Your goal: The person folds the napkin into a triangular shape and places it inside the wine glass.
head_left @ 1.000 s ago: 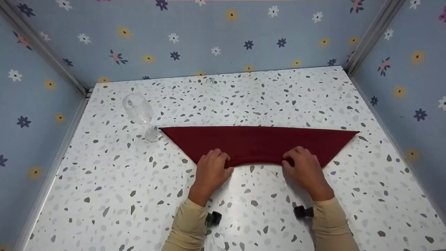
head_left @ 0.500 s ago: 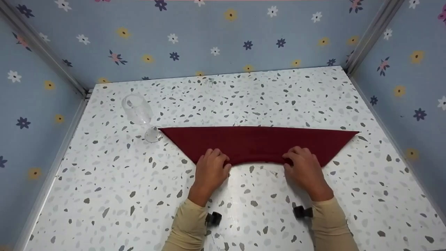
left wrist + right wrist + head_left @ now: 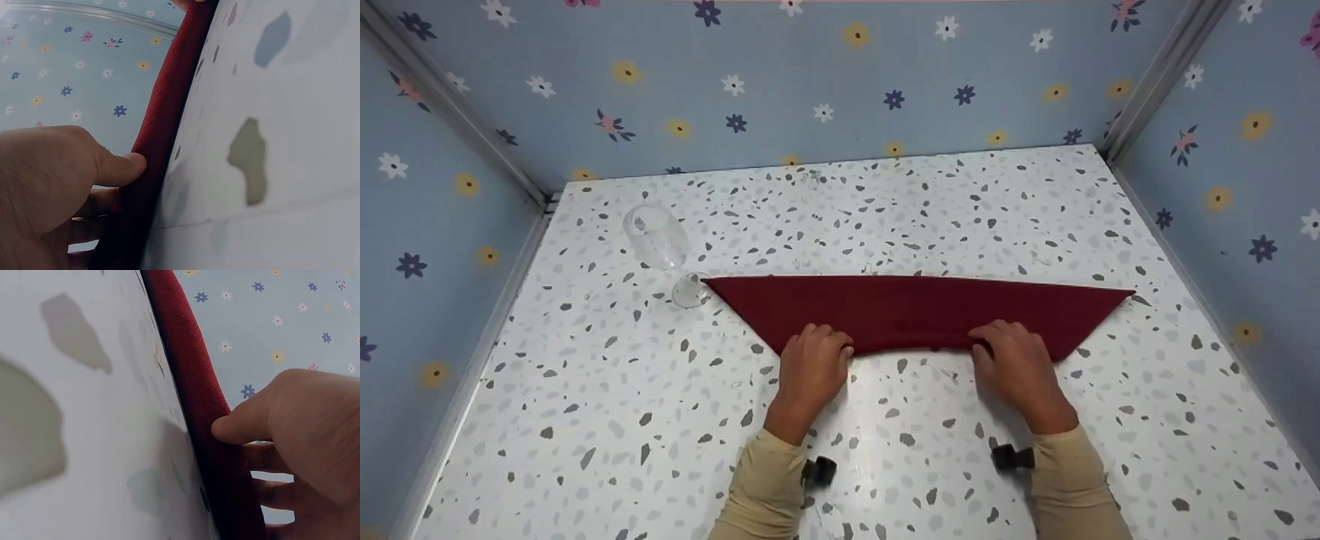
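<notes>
A dark red cloth lies on the table, folded into a long trapezoid with its longer edge at the far side. My left hand grips the near edge toward its left end. Toward the right end, my right hand holds the same edge. In the left wrist view, the thumb presses on a thick, rounded roll of the cloth, with the fingers curled over its far side. The right wrist view shows the other thumb pressing on the roll in the same way. Between the hands the near edge bows slightly away from me.
A clear stemmed glass stands at the left, its foot right at the cloth's left corner. The speckled white table is bounded by flower-patterned walls at the back and sides.
The left hand has shifted very slightly left, and its thumb sits closer against the cloth's edge. The cloth's far edge has come slightly nearer, mostly at the right corner.
</notes>
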Motion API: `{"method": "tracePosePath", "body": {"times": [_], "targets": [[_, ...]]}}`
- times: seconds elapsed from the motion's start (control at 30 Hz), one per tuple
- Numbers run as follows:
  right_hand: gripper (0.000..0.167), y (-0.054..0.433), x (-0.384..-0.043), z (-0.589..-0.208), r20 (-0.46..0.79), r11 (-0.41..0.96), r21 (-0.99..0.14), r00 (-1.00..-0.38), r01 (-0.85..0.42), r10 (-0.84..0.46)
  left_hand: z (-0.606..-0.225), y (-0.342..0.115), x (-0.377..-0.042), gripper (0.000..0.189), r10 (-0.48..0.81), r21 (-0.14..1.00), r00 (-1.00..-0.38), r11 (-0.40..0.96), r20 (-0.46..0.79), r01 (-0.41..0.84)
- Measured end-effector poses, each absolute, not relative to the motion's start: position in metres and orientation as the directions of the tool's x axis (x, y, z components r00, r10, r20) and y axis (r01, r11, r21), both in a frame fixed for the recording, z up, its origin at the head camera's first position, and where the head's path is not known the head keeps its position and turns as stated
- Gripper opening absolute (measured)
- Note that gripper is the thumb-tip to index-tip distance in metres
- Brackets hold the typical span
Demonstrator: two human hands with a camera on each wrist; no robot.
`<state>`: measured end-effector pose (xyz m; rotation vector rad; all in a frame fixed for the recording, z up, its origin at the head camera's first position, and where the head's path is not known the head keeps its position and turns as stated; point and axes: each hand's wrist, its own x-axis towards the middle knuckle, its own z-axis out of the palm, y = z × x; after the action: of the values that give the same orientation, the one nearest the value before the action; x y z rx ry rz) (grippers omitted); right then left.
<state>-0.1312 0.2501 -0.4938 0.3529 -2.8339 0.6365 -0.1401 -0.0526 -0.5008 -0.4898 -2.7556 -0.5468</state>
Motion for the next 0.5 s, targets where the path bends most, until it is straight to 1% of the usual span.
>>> {"method": "tracePosePath", "body": {"times": [0.2,0.27,0.33,0.5], "targets": [[0.019,0.2500,-0.1305,-0.4931,0.243,0.881,-0.389,-0.952,-0.269,-0.183,-0.5008,-0.0530,-0.1398,0.005,0.257,0.329,-0.901,0.867,0.349,0.374],[0.020,0.2498,-0.1305,-0.4927,0.220,0.879,-0.406,-0.960,-0.250,-0.171,-0.5006,-0.0533,-0.1398,0.004,0.252,0.339,-0.904,0.865,0.345,0.370],[0.020,0.2494,-0.1305,-0.4923,0.194,0.874,-0.431,-0.969,-0.222,-0.151,-0.5002,-0.0536,-0.1401,0.008,0.252,0.340,-0.906,0.865,0.341,0.369],[0.012,0.2502,-0.1320,-0.4930,0.184,0.865,-0.459,-0.975,-0.200,-0.128,-0.4991,-0.0541,-0.1401,0.011,0.258,0.323,-0.901,0.869,0.349,0.374]]}}
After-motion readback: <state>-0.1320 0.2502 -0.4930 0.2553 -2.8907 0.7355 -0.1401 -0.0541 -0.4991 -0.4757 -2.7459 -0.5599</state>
